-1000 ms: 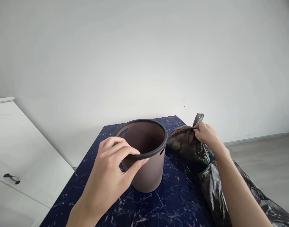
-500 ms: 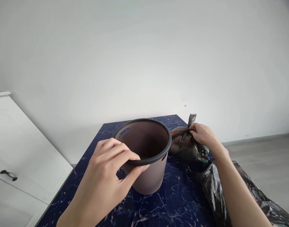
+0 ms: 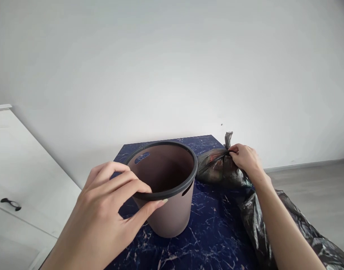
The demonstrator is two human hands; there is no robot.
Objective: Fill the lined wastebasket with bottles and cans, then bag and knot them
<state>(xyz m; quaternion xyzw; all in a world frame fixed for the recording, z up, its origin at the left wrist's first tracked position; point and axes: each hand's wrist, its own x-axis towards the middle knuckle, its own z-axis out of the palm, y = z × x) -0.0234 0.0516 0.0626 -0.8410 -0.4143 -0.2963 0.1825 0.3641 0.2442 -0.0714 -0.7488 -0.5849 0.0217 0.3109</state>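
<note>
A brown-mauve trash can [image 3: 172, 217] with a dark rim and oval handle holes stands on the blue marbled table. My left hand [image 3: 112, 198] pinches its near rim, fingers inside and thumb outside. To the right of the can lies a filled, tied black garbage bag [image 3: 217, 170], with a knotted tail pointing up. My right hand [image 3: 245, 157] is closed on the bag's gathered neck, just beside the knot. Reddish and green contents show faintly through the plastic. The bottom of the can's inside is dark.
Another black plastic bag [image 3: 304, 228] spreads along the lower right, partly behind my right forearm. The blue marbled table [image 3: 211, 225] ends at a white wall. A white cabinet [image 3: 22, 161] with a dark handle stands at left; grey floor [image 3: 309, 182] shows at right.
My left hand has drawn the trash can a little left and toward me. My right hand keeps hold of the tied bag, which now sits more spread out beside the can.
</note>
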